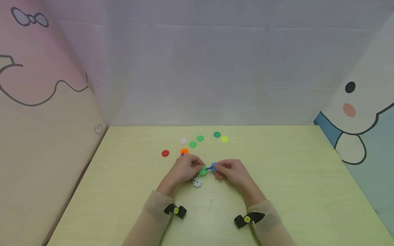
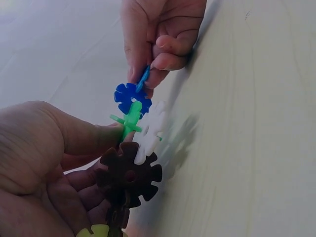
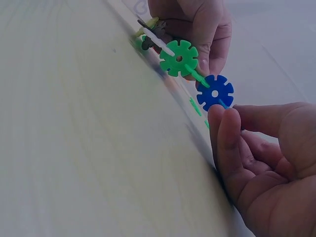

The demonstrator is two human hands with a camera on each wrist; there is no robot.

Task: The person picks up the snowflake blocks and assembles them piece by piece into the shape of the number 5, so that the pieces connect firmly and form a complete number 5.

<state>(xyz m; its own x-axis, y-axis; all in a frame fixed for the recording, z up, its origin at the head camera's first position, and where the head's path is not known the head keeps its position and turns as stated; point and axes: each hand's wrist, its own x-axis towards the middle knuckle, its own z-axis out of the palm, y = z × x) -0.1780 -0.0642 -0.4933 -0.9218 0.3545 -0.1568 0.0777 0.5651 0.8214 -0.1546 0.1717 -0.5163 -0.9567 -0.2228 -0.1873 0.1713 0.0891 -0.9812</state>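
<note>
My left hand [image 1: 186,168] pinches a green slotted disc [image 3: 170,66] between thumb and fingers. It belongs to a chain of interlocking plastic discs. From it the chain runs through a white disc [image 1: 197,186] and a dark brown disc [image 2: 116,168] to a yellow disc [image 2: 94,231] below the left palm. On the other side, a second green disc [image 3: 198,77], seen edge-on, leads to a dark blue disc [image 3: 224,90]. My right hand [image 1: 232,171] pinches a lighter blue disc [image 2: 142,80], which meets the dark blue one's edge; fingertips partly hide it.
Loose discs lie on the table beyond the hands: red [image 1: 163,152], white [image 1: 182,140], green [image 1: 200,137], darker green [image 1: 215,134] and yellow [image 1: 224,139]. An orange disc [image 1: 184,150] shows just past the left hand. Cloth walls [image 1: 197,75] enclose the back and sides.
</note>
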